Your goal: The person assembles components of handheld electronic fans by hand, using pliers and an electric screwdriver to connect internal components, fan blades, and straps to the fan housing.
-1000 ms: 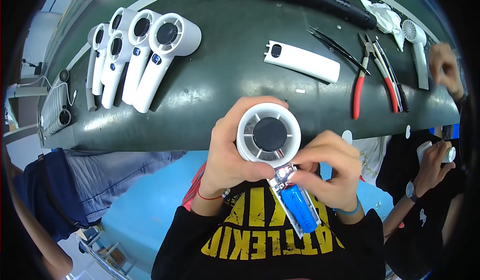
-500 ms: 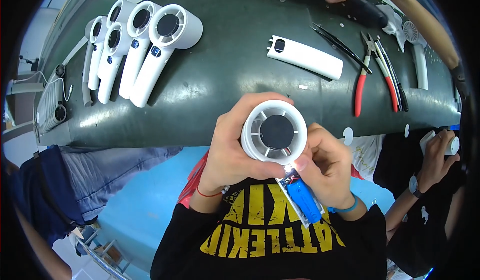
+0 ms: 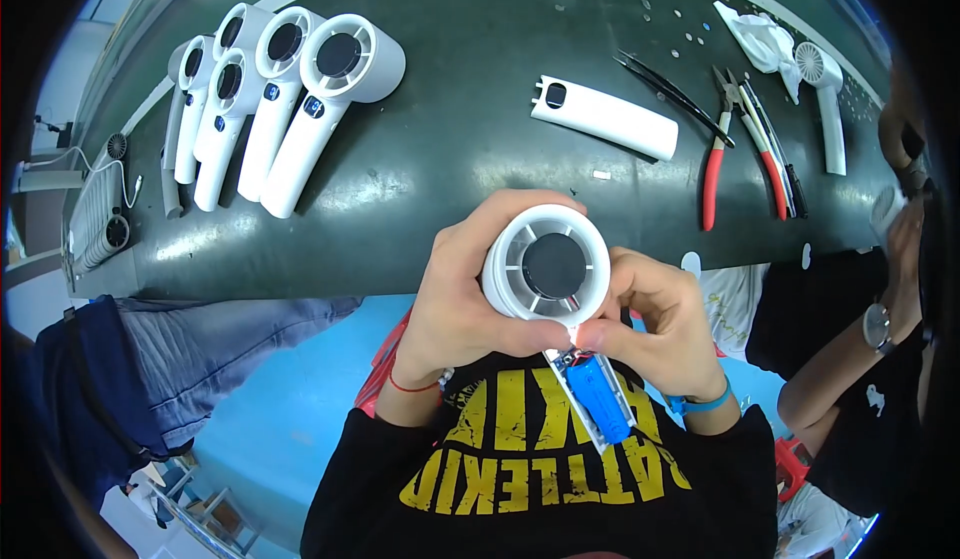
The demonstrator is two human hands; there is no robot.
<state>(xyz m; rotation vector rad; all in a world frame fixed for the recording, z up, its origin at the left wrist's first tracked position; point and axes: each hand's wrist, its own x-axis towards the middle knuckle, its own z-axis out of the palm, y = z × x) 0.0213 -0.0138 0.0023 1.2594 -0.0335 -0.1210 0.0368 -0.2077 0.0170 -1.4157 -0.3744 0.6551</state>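
Observation:
A white handheld fan [image 3: 597, 259] with a round black hub faces up in front of my chest. Its handle is opened, baring a circuit board and a blue battery [image 3: 599, 399]. My left hand [image 3: 465, 284] is wrapped round the fan head, thumb low on its near rim. My right hand [image 3: 655, 314] pinches at the joint between head and handle, where a small light glows; the fingertips partly hide what they hold. On the table beyond lies a white handle cover [image 3: 606, 119] with a small dark display window.
Several finished-looking white fans [image 3: 330, 89] lie at the left. To the right are black tweezers [image 3: 675, 97], red-handled pliers [image 3: 716, 164], pens [image 3: 775, 149], a crumpled white bag [image 3: 765, 44] and another fan [image 3: 824, 99]. A co-worker's arm [image 3: 850, 359] is at the right edge, another person [image 3: 110, 379] at left.
The co-worker's arm and the dark object it held at the top right have left the table. My right fingers have shifted slightly at the joint, and the opened handle has swung a little left.

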